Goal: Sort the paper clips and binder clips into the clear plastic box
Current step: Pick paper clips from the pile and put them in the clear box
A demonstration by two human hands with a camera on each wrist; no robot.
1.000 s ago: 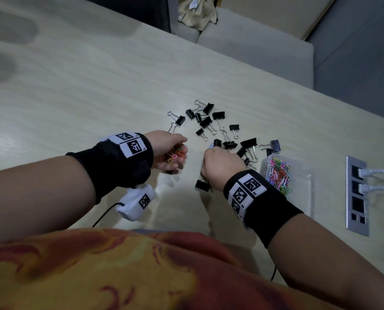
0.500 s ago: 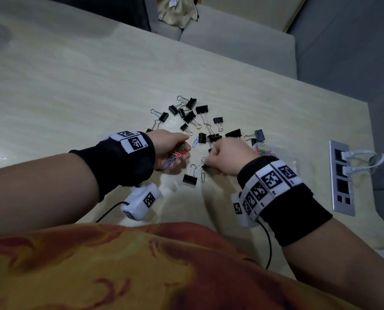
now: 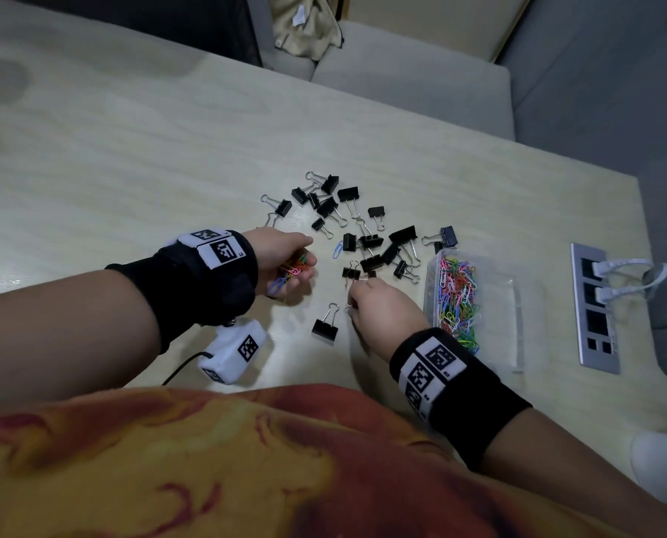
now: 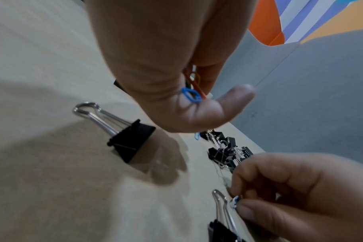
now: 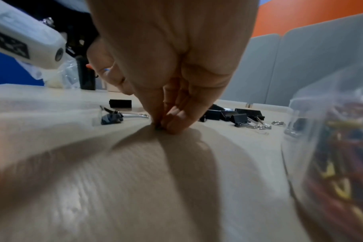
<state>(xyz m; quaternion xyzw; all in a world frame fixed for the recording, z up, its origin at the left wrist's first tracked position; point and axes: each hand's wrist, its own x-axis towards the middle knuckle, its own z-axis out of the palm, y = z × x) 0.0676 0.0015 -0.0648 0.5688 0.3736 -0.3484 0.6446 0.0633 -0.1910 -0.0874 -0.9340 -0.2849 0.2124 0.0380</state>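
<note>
I count about eighteen black binder clips [image 3: 370, 241] with silver wire handles, scattered on the table [image 3: 130, 149]; several overlap, so the count is rough. One clear box [image 3: 516, 324] stands right of them, its left part full of coloured paper clips [image 3: 458, 300], too many to count. One loose blue clip [image 3: 337, 249] lies among the binder clips.

My left hand [image 3: 285, 262] is cupped, fingers curled round a bunch [image 3: 291, 270] of coloured paper clips, just left of the pile. My right hand [image 3: 382, 316] is between pile and box, fingertips [image 5: 172, 124] pressed together on the table, pinching something small; the left wrist view shows a bluish-white bit [image 4: 235, 201] between thumb and finger, too blurred to name. One binder clip [image 3: 326, 324] sits apart, just left of my right hand, its handle [image 4: 221, 201] beside the pinching fingertips. Another [image 4: 126, 135] lies under my left hand. The hands are near each other, not touching.
</note>
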